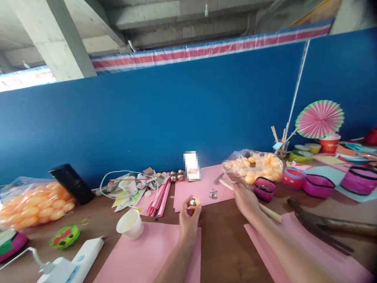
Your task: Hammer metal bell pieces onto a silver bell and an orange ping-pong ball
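My left hand [189, 220] is closed around a small ball [193, 202], silver on one side and orange-yellow on the other, above the edge of a pink sheet [150, 243]. Further right, my right hand [246, 198] has its fingers wrapped round a light wooden stick [271, 213], whose far end reaches toward a greyish flat piece on another pink sheet [188, 194]. Small silvery pieces [213, 193] lie on that sheet between the hands. Several shiny metal balls [176, 175] sit at its back left corner.
A white paper cup [130, 224] stands at the left. Bags of orange balls lie left [38, 204] and back right [256, 167]. A hammer-like tool [321, 226] and purple containers [318, 186] are on the right; a power strip [85, 259] lies front left.
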`<state>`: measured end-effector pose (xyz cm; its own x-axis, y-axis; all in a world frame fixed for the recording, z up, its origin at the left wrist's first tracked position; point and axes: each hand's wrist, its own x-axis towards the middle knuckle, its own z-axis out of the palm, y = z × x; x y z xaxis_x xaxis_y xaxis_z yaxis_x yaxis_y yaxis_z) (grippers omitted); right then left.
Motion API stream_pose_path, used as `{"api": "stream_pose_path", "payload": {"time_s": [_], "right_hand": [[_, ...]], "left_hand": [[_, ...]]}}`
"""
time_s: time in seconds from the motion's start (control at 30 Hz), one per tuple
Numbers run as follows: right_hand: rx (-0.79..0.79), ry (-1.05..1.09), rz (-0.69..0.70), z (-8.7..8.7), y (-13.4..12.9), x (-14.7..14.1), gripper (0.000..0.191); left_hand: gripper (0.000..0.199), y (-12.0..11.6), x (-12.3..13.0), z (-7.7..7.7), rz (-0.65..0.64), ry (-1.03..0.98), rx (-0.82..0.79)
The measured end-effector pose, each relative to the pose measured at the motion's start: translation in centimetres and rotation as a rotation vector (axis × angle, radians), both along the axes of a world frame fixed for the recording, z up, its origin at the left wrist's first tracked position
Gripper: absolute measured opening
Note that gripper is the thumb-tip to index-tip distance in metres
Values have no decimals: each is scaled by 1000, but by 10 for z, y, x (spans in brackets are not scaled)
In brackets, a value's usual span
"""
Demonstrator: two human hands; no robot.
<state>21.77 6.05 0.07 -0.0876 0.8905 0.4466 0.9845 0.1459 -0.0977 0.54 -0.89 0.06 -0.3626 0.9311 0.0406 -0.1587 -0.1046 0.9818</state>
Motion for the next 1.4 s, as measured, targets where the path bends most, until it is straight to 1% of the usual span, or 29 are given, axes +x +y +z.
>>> {"api": "stream_pose_path", "payload": {"time_s": [0.13, 0.23, 0.3, 0.43, 0.5, 0.6, 0.67, 0.73, 0.8, 0.87, 0.93, 1.0, 1.1, 1.23, 1.3, 1.4], "right_hand": [[50, -53, 2, 1, -3, -1, 28], [77, -48, 9, 1, -4, -3, 29], [101, -35, 7, 1, -6, -4, 29], [129, 15, 14, 1, -8, -7, 31], [150, 73, 76, 2, -9, -9, 35], [209, 235, 234, 6, -9, -14, 34], [244, 389, 316, 12, -9, -19, 29], [233, 582, 353, 19, -9, -25, 26], [150, 792, 360, 28, -10, -29, 26], [26, 983, 370, 39, -12, -31, 29], [-85, 1163, 367, 52, -15, -30, 32], [-152, 1304, 344, 66, -22, -27, 34], [-189, 1358, 359, 85, -37, -21, 35], [-304, 1308, 499, 101, -70, -14, 36], [-389, 1261, 589, 104, -96, -9, 34], [-559, 1159, 643, 104, -146, 2, 30]], "left_hand": [[54, -2, 3, 1, -42, -2, 67], [48, -1, 6, -3, -69, 43, 104], [44, -1, 7, -9, -83, 106, 117], [40, 0, 5, -18, -65, 324, 143], [40, 0, 4, -20, -62, 378, 140], [38, 0, 4, -15, -68, 315, 128], [35, -1, 5, -6, -53, 239, 146], [32, -4, 7, 7, -25, 120, 180], [32, -9, 7, 22, -29, -81, 214], [33, -14, 5, 37, -62, -285, 241], [32, -19, 1, 51, -103, -424, 242], [30, -22, -5, 64, -164, -514, 229], [23, -20, -13, 83, -213, -629, 205], [19, -17, -21, 108, -246, -716, 186], [19, -21, -24, 118, -284, -735, 175], [20, -35, -32, 128, -352, -720, 168]]}}
